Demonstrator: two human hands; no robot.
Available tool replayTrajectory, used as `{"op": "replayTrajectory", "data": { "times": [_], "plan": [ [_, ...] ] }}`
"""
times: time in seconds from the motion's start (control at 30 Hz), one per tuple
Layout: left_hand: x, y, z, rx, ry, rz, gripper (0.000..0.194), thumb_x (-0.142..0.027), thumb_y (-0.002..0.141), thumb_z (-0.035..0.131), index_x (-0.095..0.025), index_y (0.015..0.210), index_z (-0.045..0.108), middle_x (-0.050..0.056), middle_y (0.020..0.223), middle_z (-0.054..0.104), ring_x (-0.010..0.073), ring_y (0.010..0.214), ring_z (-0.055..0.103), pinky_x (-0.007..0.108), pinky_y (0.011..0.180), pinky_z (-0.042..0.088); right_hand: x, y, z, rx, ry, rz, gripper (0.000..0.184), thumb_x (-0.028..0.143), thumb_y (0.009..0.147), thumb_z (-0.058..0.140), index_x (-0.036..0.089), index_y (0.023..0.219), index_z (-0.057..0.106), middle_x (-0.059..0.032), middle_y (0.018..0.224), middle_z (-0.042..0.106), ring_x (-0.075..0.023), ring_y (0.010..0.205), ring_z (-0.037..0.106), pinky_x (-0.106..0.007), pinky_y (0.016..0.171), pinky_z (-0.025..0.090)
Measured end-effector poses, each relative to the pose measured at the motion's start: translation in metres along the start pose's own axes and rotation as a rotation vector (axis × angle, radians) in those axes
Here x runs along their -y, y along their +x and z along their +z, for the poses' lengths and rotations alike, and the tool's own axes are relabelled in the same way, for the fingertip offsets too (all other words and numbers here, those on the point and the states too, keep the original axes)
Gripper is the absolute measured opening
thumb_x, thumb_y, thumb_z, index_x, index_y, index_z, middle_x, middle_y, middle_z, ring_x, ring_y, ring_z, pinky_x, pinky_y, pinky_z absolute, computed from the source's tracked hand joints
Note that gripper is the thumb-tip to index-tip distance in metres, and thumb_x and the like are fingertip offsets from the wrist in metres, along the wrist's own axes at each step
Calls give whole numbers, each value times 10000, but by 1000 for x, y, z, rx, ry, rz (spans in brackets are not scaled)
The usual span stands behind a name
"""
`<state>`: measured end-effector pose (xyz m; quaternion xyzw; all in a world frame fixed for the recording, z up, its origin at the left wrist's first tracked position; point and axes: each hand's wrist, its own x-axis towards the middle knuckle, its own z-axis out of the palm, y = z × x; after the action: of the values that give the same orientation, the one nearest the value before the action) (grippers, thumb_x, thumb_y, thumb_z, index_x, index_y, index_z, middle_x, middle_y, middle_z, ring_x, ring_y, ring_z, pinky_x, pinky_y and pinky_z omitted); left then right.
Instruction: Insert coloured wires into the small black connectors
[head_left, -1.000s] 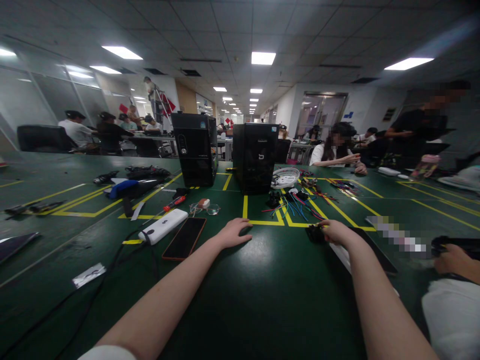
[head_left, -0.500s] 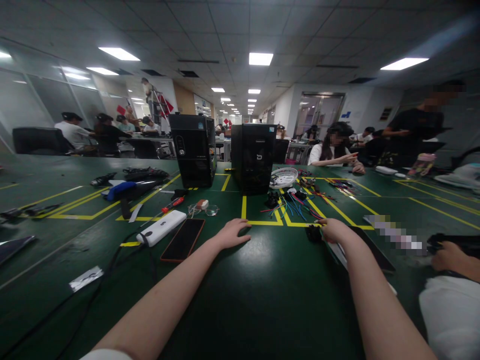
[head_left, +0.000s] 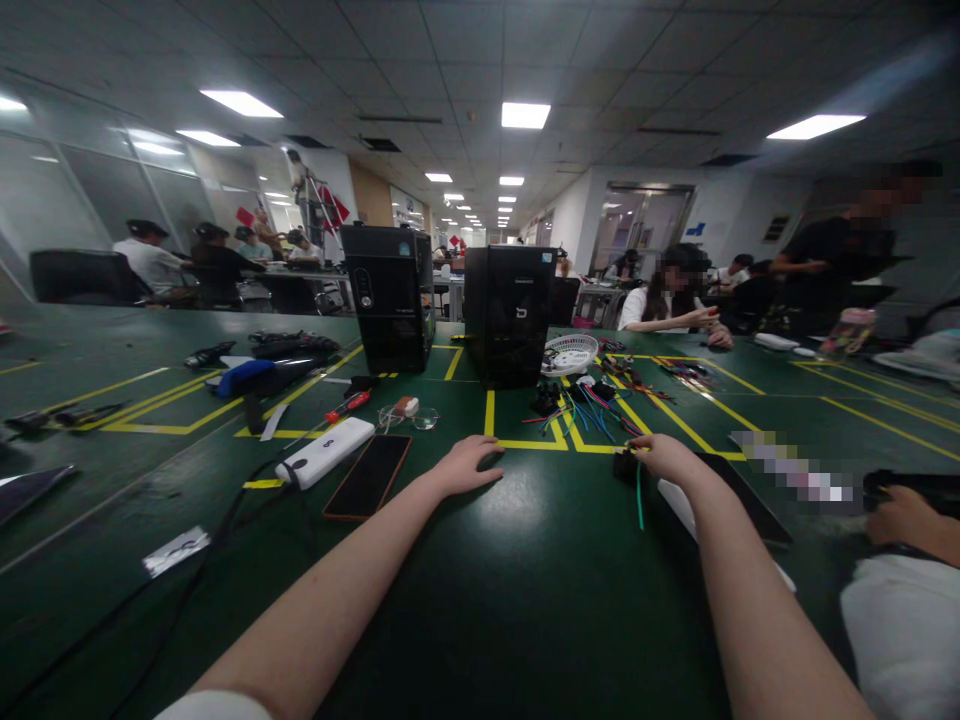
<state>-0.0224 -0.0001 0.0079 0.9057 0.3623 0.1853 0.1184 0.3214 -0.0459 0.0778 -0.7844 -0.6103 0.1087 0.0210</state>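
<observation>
The right hand (head_left: 666, 460) pinches a green wire (head_left: 640, 498), fingertips together, well in from the far edge of the green table (head_left: 540, 610); so thin a strand could slip or catch on the small black part (head_left: 623, 467) beside it. The left hand (head_left: 466, 467) rests, thumb and fingers apart. Loose coloured wires (head_left: 592, 405) crowd the way ahead; a dark panel (head_left: 754, 507) flanks the right wrist.

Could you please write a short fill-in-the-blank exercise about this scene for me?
1. The wire at the right hand is ____.
2. The phone lies nearer the ____ hand.
3. The tape on the table is ____.
4. In this view, the basket lies to the ____ of both computers.

Missing words: green; left; yellow; right.
</observation>
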Motion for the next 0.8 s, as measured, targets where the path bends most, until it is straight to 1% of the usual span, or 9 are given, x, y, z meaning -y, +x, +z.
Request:
{"op": "replayTrajectory", "data": {
  "times": [0.07,0.27,0.37,0.5,0.6,0.7,0.8],
  "plan": [
    [-1,0,-1,-1,0,2,449,-484,811,468,-243,1187,506,61,1289,460,252,1200,389,402,1001,312,0,0,0,-2,-10,6,388,205,790,425,137,1128,603,-72,832,655,-140,678,587,-206,587,385],
    [-3,-1,-3,6,2,3,451,-484,813,463,-244,1193,504,62,1287,461,254,1199,390,405,1002,311,0,2,2,39,2,40,402,199,784,423,134,1150,576,-46,661,633,-129,571,575,-213,543,371],
    [-3,-1,-4,11,1,1,454,-487,814,459,-243,1195,502,62,1289,459,253,1203,386,405,1004,311,0,5,7,85,3,22,368,173,766,415,115,1074,608,-38,597,625,-125,541,568,-208,503,354],
    [-4,-2,-4,13,1,-5,460,-493,816,453,-244,1201,497,63,1294,454,251,1203,385,403,1007,308,4,5,11,132,7,4,306,142,729,430,116,952,637,-35,591,636,-116,505,553,-204,479,345],
    [-4,-1,-4,17,-7,-4,464,-497,818,449,-248,1207,491,61,1300,449,253,1207,381,405,1007,308,6,3,10,143,28,15,276,152,759,414,115,917,638,-42,610,641,-103,477,537,-198,483,353],
    [-3,0,-2,12,-12,-5,464,-494,814,458,-243,1202,497,65,1297,452,258,1204,383,410,1002,310,5,2,6,94,54,51,308,194,822,369,103,975,621,-52,622,638,-105,497,547,-197,506,365],
    [0,1,0,-1,-9,-3,460,-485,807,476,-231,1189,511,74,1291,458,262,1200,386,409,1000,309,4,-4,-4,24,71,79,380,191,839,352,80,1155,532,-44,583,623,-122,548,563,-202,535,370]
  ]
}}
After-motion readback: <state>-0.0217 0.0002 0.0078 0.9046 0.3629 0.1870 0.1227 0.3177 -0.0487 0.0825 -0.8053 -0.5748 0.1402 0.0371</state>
